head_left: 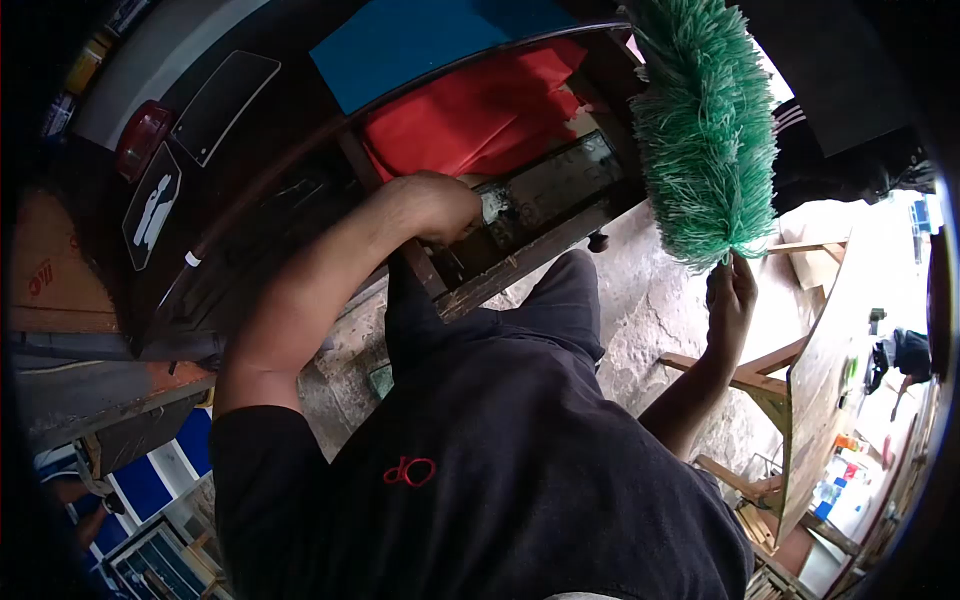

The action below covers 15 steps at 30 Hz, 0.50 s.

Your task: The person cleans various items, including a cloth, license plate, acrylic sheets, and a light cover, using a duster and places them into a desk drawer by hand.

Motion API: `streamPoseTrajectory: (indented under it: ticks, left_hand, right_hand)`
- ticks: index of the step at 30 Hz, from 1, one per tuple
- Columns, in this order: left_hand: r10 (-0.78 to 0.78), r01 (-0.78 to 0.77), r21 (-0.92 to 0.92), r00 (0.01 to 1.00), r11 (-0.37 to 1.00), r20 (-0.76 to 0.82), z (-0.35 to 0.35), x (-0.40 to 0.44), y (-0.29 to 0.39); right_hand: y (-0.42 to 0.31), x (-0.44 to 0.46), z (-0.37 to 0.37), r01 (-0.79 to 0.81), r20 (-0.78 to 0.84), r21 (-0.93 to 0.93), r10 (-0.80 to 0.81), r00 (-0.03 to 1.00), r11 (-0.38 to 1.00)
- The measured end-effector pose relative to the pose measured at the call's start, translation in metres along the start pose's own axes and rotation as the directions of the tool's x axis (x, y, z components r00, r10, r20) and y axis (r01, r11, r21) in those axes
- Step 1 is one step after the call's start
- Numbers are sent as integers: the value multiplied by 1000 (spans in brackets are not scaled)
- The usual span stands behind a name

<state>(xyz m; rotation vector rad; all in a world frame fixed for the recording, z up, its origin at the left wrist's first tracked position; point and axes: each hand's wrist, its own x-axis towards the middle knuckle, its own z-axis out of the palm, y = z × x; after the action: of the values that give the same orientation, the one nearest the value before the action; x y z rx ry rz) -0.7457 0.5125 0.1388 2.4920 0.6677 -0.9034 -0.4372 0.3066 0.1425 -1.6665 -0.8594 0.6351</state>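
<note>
Upright in my right hand (735, 288) is a fluffy green duster (705, 135); my fingers close round its short handle just below the bristles. My left hand (448, 208) reaches down into an open wooden drawer (510, 268), its fingers curled. What they grip, if anything, is hidden behind the hand. Beside that hand, inside the drawer, lies a flat, worn, greyish panel (560, 180) with a dark edge. Red cloth or sheeting (470, 110) fills the back of the drawer.
Above the drawer is a blue surface (420, 45). Dark-framed panels (225, 105) and a red object (143, 140) sit at upper left. A round knob (598, 242) projects from the drawer front. At right leans a wooden board (815, 430) on a frame. Another person's arm (85, 525) shows at lower left.
</note>
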Motion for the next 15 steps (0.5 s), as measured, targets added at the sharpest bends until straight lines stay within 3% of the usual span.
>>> streamPoseTrajectory:
  ticks: [1, 5, 7, 9, 10, 11, 13, 15]
  left_hand:
    - [1, -2, -32, 999, 999, -52, 0, -2, -1]
    - [0, 0, 26, 1000, 1000, -5, -3, -3, 5]
    - [72, -92, 132, 986, 987, 150, -6, 2, 7]
    - [-2, -2, 73, 998, 997, 65, 8, 11, 0]
    - [32, -30, 77, 999, 997, -18, 13, 8, -1]
    - [62, -61, 99, 998, 993, -5, 7, 2, 0]
    - [-8, 8, 9, 999, 1000, -39, -10, -29, 13]
    - [38, -104, -243, 964, 964, -263, -15, -69, 10]
  right_hand:
    - [1, 0, 0, -2, 0, 0, 2, 1000, 1000]
    - [1, 1, -2, 5, 7, -10, -5, 1000, 1000]
    - [7, 2, -3, 17, -18, -37, -17, 1000, 999]
    - [1, 0, -8, 7, 83, -38, -3, 997, 999]
    - [9, 1, -7, -20, 16, -18, 20, 1000, 1000]
    - [22, 2, -5, -12, -115, 34, 16, 993, 999]
    - [27, 8, -18, 2, 48, 19, -2, 999, 1000]
    - [24, 5, -17, 28, 19, -15, -28, 999, 1000]
